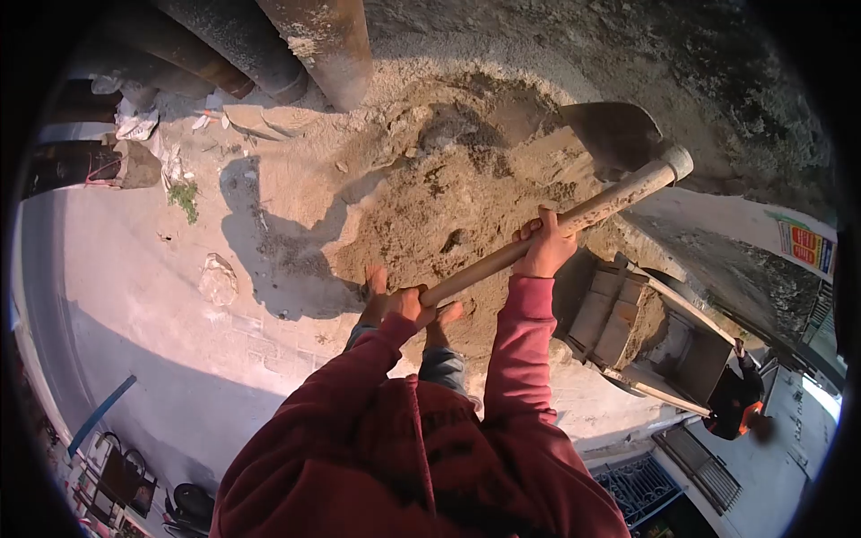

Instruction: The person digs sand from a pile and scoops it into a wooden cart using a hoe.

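Observation:
A hoe with a thick wooden handle and a broad dark metal blade slants across the view. My left hand is wrapped round the lower end of its handle, close above my bare feet. Farther up the handle, my right hand is closed round it. The blade is at the upper right, beside the edge of a pile of sandy soil. Whether the blade touches the soil, I cannot tell.
A cart with wooden boards stands at the right, with another person at its far end. Large pipes lie at the top left. A pale stone rests on the paving. A parked motorbike is at the lower left.

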`<action>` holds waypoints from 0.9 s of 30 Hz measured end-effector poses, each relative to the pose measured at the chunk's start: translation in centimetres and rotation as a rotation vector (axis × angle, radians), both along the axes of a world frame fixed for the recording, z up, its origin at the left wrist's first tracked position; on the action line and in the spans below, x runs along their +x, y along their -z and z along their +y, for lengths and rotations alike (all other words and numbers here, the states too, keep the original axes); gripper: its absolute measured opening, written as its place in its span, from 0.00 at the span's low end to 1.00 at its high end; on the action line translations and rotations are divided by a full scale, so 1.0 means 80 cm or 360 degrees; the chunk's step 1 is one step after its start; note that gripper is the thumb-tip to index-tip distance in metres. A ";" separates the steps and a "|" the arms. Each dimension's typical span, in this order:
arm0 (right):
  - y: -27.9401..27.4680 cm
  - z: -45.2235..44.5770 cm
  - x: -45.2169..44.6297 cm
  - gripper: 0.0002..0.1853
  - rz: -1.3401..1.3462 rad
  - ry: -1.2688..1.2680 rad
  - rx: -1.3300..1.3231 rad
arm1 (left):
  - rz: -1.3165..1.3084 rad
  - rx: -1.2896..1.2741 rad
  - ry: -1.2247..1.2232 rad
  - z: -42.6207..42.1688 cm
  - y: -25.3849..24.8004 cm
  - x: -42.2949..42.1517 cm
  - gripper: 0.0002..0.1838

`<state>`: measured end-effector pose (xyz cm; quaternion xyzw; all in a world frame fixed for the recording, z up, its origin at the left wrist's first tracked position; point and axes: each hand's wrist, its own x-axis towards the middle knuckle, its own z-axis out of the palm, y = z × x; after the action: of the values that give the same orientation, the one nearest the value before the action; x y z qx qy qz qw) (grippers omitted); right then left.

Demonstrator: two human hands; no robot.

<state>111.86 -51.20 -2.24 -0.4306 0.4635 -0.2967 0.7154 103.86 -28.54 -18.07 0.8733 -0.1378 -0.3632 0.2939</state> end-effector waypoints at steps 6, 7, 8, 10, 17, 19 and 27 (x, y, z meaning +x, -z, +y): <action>-0.023 -0.019 0.067 0.10 -0.0195 0.0029 -0.0550 | -0.0191 -0.0505 -0.0158 -0.095 0.045 0.090 0.12; 0.008 -0.022 0.087 0.10 -0.0111 0.0024 -0.0508 | -0.0222 -0.0520 -0.0161 -0.101 0.063 0.098 0.12; 0.044 -0.031 0.107 0.11 -0.0024 0.0018 -0.0464 | -0.0012 -0.0436 -0.0292 -0.105 0.082 0.101 0.16; 0.171 -0.072 0.149 0.12 0.0526 -0.0242 -0.0465 | 0.0213 -0.0348 -0.0412 -0.105 0.140 0.069 0.19; 0.273 -0.058 0.106 0.11 0.0917 -0.0596 -0.0333 | 0.0436 0.0011 -0.0576 -0.084 0.105 -0.030 0.29; 0.296 -0.054 0.078 0.11 0.0870 -0.0606 -0.0177 | 0.0269 0.0321 -0.0419 -0.078 0.090 -0.054 0.30; 0.175 0.000 0.006 0.10 0.0564 -0.0239 -0.0234 | 0.0270 0.0063 -0.0444 -0.050 0.114 -0.105 0.21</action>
<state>112.33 -51.18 -16.22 -0.5603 0.5257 -0.1951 0.6095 95.43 -32.51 -27.17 0.8558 0.0171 -0.3940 0.3348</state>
